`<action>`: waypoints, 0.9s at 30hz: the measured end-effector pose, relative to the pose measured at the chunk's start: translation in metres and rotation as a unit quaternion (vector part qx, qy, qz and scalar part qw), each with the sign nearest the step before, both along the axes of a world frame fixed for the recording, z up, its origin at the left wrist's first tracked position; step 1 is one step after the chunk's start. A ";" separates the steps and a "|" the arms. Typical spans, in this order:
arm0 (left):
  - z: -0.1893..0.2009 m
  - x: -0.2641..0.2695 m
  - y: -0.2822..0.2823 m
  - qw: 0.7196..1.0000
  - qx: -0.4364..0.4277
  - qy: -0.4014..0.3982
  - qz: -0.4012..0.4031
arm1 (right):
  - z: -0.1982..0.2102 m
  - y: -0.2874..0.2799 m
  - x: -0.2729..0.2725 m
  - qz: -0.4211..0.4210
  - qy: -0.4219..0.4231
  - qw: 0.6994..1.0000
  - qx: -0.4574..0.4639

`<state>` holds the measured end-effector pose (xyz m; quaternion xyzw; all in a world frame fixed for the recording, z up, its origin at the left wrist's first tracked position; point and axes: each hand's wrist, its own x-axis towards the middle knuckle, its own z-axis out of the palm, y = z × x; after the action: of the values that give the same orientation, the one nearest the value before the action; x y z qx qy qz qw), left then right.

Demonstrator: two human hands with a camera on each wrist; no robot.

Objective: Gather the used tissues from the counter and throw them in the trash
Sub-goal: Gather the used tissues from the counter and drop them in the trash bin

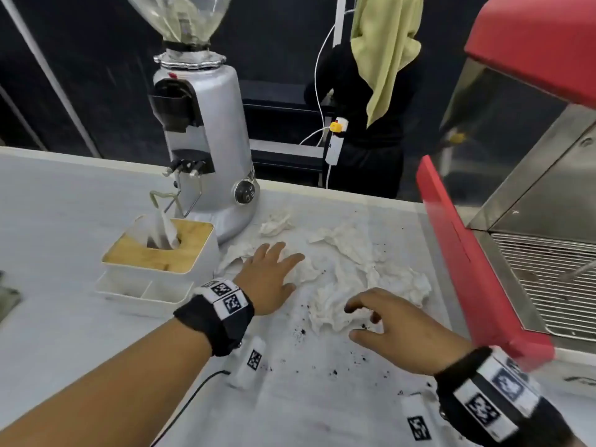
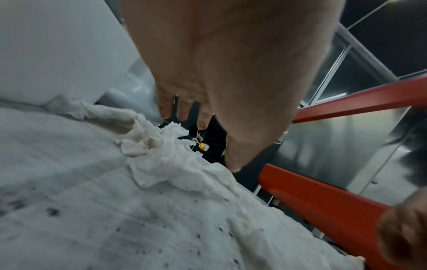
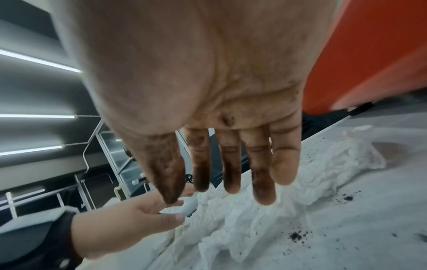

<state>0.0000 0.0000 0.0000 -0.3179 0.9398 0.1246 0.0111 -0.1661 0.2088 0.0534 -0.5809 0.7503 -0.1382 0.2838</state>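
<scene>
Low in the head view, the right hand [image 1: 396, 333] hovers over a crumpled tissue [image 1: 335, 312] at centre, fingers spread and loosely bent, gripping nothing. Left of it, the left hand [image 1: 271, 275] lies flat and open on another tissue [image 1: 306, 269]. More used tissues [image 1: 351, 243] litter the counter [image 1: 64, 201] between the grinder [image 1: 206, 140] and the red machine [image 1: 458, 250].

Café counter: grinder [image 1: 206, 130], espresso machine [image 1: 516, 175]
</scene>
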 end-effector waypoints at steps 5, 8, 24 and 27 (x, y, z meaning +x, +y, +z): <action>-0.018 -0.019 -0.007 0.997 -0.010 -0.068 -0.027 | -0.016 -0.031 0.006 -0.007 0.034 0.999 -0.014; -0.028 -0.021 -0.010 0.998 -0.024 -0.043 -0.038 | -0.023 -0.047 0.008 -0.017 0.057 0.998 -0.013; 0.020 0.022 0.001 0.934 0.136 0.325 0.061 | -0.053 -0.082 0.005 -0.023 0.076 0.997 -0.006; 0.022 0.030 -0.009 0.917 0.093 0.356 0.153 | -0.045 -0.077 0.005 -0.047 0.012 0.993 -0.103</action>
<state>0.0305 -0.0090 0.0217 -0.3897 0.8062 0.3161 -0.3136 -0.1607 0.1317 0.0083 -0.5730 0.7618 -0.2210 0.2062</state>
